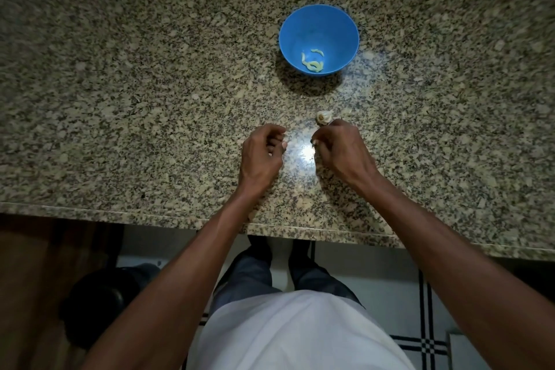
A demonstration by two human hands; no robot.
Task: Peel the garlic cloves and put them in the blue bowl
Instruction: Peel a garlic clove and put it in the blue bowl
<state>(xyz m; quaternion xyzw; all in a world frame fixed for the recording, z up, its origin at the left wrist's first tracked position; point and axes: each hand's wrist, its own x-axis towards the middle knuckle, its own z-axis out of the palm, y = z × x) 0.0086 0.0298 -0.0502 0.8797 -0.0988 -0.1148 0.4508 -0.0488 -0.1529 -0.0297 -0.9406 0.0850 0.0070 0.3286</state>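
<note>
Both hands hover low over the surface (120, 99), fingers curled. Left hand (262, 153): grip contents cannot be determined. Right hand (339, 147): grip pinches 1 small piece. 1 garlic bulb (324, 117) lies just beyond it. 1 blue bowl (319, 24) holds about 3 peeled cloves (312, 64)

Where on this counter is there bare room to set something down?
The counter is bare left of the blue bowl and left hand, and right of the bowl. It is crowded between the bowl and right hand, where the garlic piece lies.
</note>
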